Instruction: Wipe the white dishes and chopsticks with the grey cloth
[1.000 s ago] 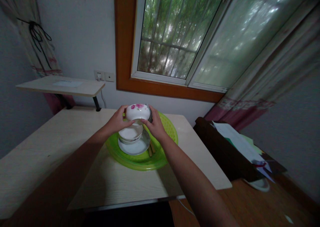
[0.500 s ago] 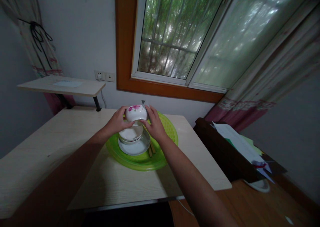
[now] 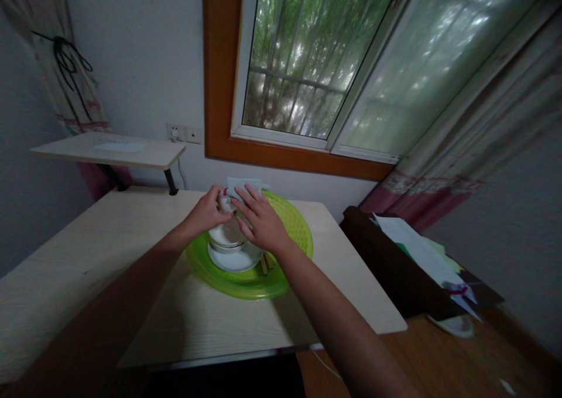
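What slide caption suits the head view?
Left hand holds a white bowl; right hand rests open on a pale cloth against it.

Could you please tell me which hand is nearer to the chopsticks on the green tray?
Right. The right hand lies on the cloth, just beyond the chopsticks; the left hand is farther off, holding the flowered bowl.

- I'm in a room, apparently in a home
- Wood-framed window [image 3: 302, 64], far side
- Curtains [image 3: 487, 123] left and right
- Wooden floor [image 3: 448, 366], near right
- Crockery [image 3: 235, 261] on my table [image 3: 109, 234]
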Tool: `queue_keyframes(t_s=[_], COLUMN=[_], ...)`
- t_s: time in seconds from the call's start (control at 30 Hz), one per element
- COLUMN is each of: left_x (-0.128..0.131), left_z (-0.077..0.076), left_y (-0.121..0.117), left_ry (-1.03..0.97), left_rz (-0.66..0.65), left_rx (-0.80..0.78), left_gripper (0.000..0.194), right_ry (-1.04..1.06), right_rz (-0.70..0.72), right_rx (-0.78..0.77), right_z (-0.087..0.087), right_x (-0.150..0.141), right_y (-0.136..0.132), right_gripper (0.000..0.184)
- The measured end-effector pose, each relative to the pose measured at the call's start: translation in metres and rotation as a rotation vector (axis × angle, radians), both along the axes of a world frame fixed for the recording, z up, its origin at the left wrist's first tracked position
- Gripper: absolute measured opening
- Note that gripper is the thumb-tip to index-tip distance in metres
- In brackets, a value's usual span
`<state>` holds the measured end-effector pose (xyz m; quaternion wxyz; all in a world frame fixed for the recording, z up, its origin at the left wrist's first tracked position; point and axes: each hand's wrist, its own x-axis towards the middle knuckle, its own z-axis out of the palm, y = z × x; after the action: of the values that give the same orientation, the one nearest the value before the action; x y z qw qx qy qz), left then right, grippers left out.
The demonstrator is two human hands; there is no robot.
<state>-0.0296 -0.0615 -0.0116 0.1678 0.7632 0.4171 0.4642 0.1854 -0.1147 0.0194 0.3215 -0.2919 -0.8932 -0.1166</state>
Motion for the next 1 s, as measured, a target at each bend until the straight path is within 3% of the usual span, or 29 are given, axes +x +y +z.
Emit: queue_keyframes(t_s=[0.2,0.37,0.67,0.87,1.0], left_x=[-0.001,-0.002,-0.004,-0.004,-0.002], left_z=[-0.004,-0.003,0.001,-0.006,-0.007], left_y=[0.005,0.005,0.002,0.006,0.007], left_ry=[-0.037,-0.059,-0.092,-0.123,-0.101], left_rz=[-0.003,0.023,-0.056,-0.110,-0.107], left_rx=[-0.061,-0.106,-0.175,-0.181,-0.096], left_gripper=[0.055,0.059,0.060,0.068,0.071], right_ry=[0.169,0.363,0.565,0.642,0.568], right_rz=[-0.004,-0.085,-0.105,-0.090,-0.086], right_rx=[-0.049,-0.185,-0.408,-0.378,-0.293], right_z=[-0.004,-0.012,-0.026,-0.028,-0.025], right_x=[0.002,0.011,0.014,0.015,0.016], right_y=[0.005,0.016,0.029,0.030,0.029], right_gripper=[0.055,0.055,0.077,0.075,0.071])
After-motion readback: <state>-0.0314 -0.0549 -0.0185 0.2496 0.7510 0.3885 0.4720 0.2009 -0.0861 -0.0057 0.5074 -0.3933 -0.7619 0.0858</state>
